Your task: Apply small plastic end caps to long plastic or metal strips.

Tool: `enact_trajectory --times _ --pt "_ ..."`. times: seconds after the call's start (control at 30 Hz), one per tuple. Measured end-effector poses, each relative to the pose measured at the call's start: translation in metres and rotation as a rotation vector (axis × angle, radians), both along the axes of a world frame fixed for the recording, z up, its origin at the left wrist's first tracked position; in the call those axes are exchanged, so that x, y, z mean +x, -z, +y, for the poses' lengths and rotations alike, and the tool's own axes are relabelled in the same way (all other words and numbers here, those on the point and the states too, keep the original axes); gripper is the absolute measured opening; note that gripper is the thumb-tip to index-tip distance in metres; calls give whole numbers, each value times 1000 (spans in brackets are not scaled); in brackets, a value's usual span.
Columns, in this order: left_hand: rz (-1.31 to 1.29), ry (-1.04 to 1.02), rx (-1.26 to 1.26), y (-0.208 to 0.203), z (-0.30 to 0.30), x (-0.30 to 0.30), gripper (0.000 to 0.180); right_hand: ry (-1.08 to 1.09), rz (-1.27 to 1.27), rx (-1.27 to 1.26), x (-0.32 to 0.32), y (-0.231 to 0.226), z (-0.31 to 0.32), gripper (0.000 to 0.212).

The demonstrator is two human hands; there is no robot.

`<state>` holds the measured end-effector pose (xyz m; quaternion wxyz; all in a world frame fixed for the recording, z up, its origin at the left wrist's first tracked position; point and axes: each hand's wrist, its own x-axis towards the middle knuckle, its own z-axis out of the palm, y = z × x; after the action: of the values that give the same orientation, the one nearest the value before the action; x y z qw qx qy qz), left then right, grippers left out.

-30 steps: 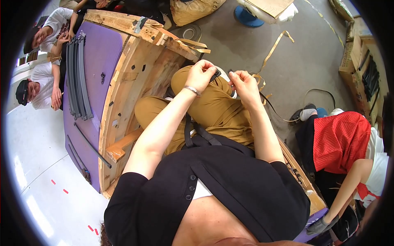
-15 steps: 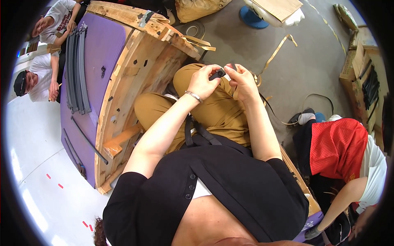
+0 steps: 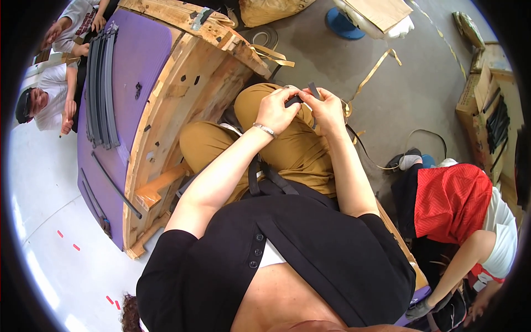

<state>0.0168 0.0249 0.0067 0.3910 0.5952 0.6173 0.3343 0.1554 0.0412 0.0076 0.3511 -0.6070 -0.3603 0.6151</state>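
Head view: the left hand [image 3: 275, 113] pinches a small black piece [image 3: 293, 100] at its fingertips, on the side facing the right hand [image 3: 329, 113]. Just beside it, the right hand grips a flat dark strip [image 3: 313, 88], one end jutting beyond its fingertips; any join between them is hidden.

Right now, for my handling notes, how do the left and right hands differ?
The left hand holds a dark piece; the right hand pinches a dark strip sticking up. The left hand has a bracelet at its wrist; the right hand has none. Both are ungloved, with bent fingers.
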Motion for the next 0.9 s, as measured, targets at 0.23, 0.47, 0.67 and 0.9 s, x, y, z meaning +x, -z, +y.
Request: enact_trajectory --times 0.23,0.47,0.67,0.9 --pt "-23 -11 3 3 0 3 29 22 -89 120 1 16 -3 23" --pt "-110 -55 -34 5 4 4 24 72 -159 313 -6 29 -2 18" --pt "-39 -20 156 7 2 9 18 -25 -603 720 -7 12 -8 17" --pt "44 -40 160 8 -6 1 24 -105 -588 696 -11 21 -8 15"
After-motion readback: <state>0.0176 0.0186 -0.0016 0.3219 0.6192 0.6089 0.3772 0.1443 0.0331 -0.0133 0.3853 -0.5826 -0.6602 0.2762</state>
